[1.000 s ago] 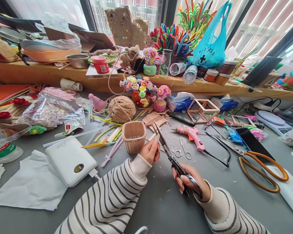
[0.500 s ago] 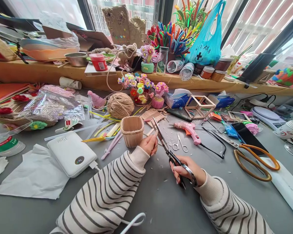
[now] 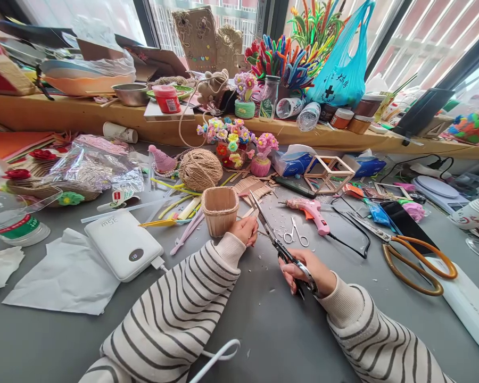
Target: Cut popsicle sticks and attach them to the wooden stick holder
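My right hand (image 3: pixel 303 270) has its fingers through the handles of a pair of black and silver scissors (image 3: pixel 278 246). The scissors' blades point away, up and to the left, slightly apart. Closed in a pinch, my left hand (image 3: pixel 245 231) lies just left of the blades. A short wooden stick (image 3: pixel 256 214), mostly hidden by the fingers, seems to poke out of it toward the blades. Right behind this hand stands a small wooden basket (image 3: pixel 220 213) with a twine-wrapped rim. Tiny white scissors (image 3: pixel 296 232) lie beyond the right hand.
A pink glue gun (image 3: pixel 309 213) and large brown-handled scissors (image 3: pixel 417 260) lie to the right. At left are a white power bank (image 3: pixel 123 244) with a cable and white tissue (image 3: pixel 66 279). A twine ball (image 3: pixel 200 169) and a wooden stick frame (image 3: pixel 329 174) sit farther back.
The view has shifted slightly, so the things on the left appear a little farther right. Both hands keep their hold, and the scissors stay close beside my left hand.
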Demonstrator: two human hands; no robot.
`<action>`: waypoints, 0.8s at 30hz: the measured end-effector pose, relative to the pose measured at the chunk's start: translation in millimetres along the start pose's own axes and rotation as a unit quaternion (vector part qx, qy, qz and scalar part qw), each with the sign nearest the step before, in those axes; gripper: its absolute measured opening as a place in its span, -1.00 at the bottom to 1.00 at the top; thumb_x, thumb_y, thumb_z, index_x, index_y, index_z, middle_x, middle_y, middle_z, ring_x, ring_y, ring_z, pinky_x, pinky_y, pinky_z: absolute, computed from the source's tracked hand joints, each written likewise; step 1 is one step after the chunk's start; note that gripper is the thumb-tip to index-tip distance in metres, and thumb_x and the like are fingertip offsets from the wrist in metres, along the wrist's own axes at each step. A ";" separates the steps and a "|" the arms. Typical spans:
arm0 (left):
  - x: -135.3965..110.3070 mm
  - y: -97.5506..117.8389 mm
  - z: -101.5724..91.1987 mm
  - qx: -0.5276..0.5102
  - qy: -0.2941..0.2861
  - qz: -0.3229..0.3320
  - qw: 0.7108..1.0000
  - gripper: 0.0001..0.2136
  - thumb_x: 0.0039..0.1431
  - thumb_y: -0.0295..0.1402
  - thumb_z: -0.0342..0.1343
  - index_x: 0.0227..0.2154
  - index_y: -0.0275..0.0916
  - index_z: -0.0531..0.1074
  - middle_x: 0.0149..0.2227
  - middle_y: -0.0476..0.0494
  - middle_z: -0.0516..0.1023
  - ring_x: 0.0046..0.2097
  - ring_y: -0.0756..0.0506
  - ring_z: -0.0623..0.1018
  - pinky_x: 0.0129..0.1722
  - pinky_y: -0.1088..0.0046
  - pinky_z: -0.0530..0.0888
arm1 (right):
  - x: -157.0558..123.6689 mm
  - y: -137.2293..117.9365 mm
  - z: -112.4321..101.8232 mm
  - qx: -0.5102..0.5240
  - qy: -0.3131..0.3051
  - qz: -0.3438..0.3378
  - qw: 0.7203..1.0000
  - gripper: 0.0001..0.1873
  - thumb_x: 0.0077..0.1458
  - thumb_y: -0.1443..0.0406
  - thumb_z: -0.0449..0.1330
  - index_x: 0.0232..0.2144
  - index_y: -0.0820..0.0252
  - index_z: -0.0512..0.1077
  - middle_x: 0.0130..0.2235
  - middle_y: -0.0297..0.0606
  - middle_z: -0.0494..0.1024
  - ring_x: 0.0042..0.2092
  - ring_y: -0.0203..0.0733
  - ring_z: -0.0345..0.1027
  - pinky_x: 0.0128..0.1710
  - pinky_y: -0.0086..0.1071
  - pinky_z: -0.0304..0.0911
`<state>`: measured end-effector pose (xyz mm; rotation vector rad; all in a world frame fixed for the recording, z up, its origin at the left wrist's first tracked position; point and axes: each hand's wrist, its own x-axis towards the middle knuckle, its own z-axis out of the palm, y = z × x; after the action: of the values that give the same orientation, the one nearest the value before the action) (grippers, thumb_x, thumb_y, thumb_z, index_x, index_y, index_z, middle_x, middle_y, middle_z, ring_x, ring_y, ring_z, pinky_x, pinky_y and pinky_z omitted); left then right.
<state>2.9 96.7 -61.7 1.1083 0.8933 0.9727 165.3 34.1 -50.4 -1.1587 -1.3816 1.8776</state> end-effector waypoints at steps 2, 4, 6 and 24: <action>-1.3 2.5 0.4 0.004 -0.016 -0.014 1.000 -0.56 -0.18 0.06 0.00 -0.76 -0.21 0.09 -0.93 0.21 -0.01 -0.83 0.15 0.02 -0.74 0.57 0.21 | 0.1 -1.6 -2.8 0.027 -0.008 0.023 0.999 -0.52 -0.34 -0.03 0.24 -0.62 0.27 0.23 -0.68 -0.41 0.35 -0.66 -0.39 0.26 -0.60 -0.46 0.26; -2.5 4.2 0.7 0.006 -0.030 -0.027 0.999 -0.57 -0.19 0.05 0.02 -0.76 -0.21 0.09 -0.93 0.21 0.00 -0.83 0.16 0.02 -0.74 0.58 0.23 | -0.2 -5.2 -5.2 0.050 -0.017 0.033 0.998 -0.48 -0.35 -0.07 0.22 -0.60 0.30 0.27 -0.60 -0.32 0.41 -0.56 -0.32 0.35 -0.46 -0.38 0.31; -3.2 5.0 0.9 0.005 -0.039 -0.034 0.999 -0.57 -0.17 0.05 0.00 -0.76 -0.21 0.08 -0.93 0.21 -0.01 -0.83 0.16 0.01 -0.73 0.58 0.24 | -0.7 -10.0 -6.4 0.053 -0.021 0.033 0.998 -0.46 -0.36 -0.09 0.22 -0.59 0.31 0.30 -0.54 -0.26 0.44 -0.48 -0.28 0.38 -0.37 -0.35 0.31; 0.2 4.9 3.0 -0.029 0.011 -0.084 0.996 -0.62 0.12 -0.31 -0.19 -0.80 -0.22 0.07 -0.94 0.15 -0.04 -0.83 0.14 -0.02 -0.77 0.60 0.20 | -2.3 -15.0 1.6 -0.024 0.015 0.066 0.997 -0.63 -0.23 0.11 0.24 -0.65 0.28 0.24 -0.67 -0.36 0.39 -0.65 -0.38 0.27 -0.62 -0.49 0.19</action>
<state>4.9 96.8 -56.3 0.9586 0.9546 0.8680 164.0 36.4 -35.4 -1.3253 -1.3720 1.9173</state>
